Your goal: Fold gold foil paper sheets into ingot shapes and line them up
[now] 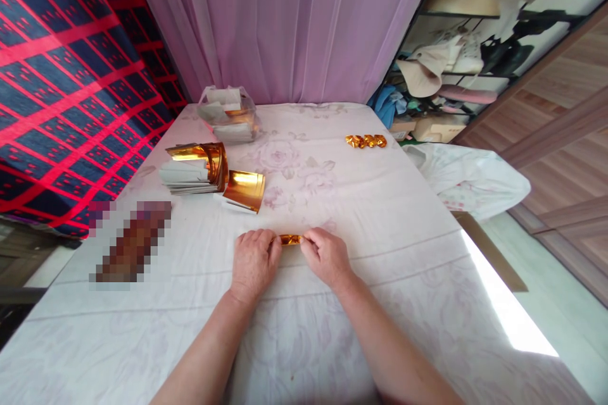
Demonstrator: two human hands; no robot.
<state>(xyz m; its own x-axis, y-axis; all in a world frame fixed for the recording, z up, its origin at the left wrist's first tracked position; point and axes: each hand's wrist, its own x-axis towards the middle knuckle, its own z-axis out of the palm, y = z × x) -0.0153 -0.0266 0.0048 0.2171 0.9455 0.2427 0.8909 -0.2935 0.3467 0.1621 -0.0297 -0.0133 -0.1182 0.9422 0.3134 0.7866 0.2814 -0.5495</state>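
Near the middle of the table, a narrow piece of shiny gold foil paper (291, 240) stretches between my hands. My left hand (255, 261) grips its left end, fingers curled and thumb pressed in. The right end is pinched in my right hand (327, 255). Both ends are partly hidden by my fingers. Beyond my left hand lies a gold foil sheet (246, 188) with a white edge, beside a stack of gold-and-white sheets (190, 176). Several small folded gold pieces (365, 141) sit in a row at the far right of the table.
A clear plastic bag (232, 123) of more sheets stands at the back left of the flowered tablecloth (304, 168). A blurred-out item (133, 243) lies at the left. To the right are a white bag (475, 180) and a shelf with shoes and a cap (422, 73).
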